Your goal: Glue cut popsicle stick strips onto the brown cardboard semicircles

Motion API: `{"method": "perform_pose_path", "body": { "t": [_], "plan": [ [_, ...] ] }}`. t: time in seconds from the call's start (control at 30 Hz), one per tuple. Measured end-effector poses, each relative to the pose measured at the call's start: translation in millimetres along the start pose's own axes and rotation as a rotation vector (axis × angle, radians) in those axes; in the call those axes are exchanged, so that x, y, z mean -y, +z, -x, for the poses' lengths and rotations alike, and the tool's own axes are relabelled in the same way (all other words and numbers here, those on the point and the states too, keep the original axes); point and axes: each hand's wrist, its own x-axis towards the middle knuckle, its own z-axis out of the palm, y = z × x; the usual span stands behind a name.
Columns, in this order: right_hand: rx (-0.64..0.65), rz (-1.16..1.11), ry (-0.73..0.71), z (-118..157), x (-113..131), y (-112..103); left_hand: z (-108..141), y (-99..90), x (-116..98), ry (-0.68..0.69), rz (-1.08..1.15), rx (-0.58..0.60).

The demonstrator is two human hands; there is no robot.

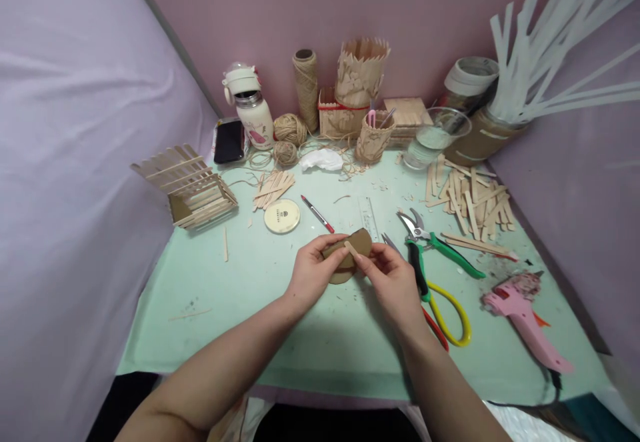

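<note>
Brown, curved cardboard piece (361, 241)

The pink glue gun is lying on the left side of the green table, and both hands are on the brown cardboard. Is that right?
Not quite: the pink glue gun lies on the right side of the green table, as the head view shows. Both hands are on the brown cardboard.

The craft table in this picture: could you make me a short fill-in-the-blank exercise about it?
The glue gun is ____ in colour.
The pen lies to the ____ of the round disc.
Of the left hand and the right hand, ____ touch the brown piece.

pink; right; both
</note>
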Motion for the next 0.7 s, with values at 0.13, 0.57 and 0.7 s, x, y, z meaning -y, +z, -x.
{"method": "perform_pose_path", "body": {
  "t": [0.13,0.57,0.7],
  "plan": [
    [-0.005,-0.019,0.008,0.8,3.5,1.6,1.2,0.8,-4.3,-0.01,-0.015,-0.007],
    [0.022,-0.088,0.054,-0.7,-0.8,0.5,1.6,-0.4,-9.5,-0.058,-0.025,0.014],
    [0.033,-0.082,0.07,-0.6,-0.1,0.2,1.1,-0.3,-9.0,-0.053,-0.054,0.008]
  ]
}}
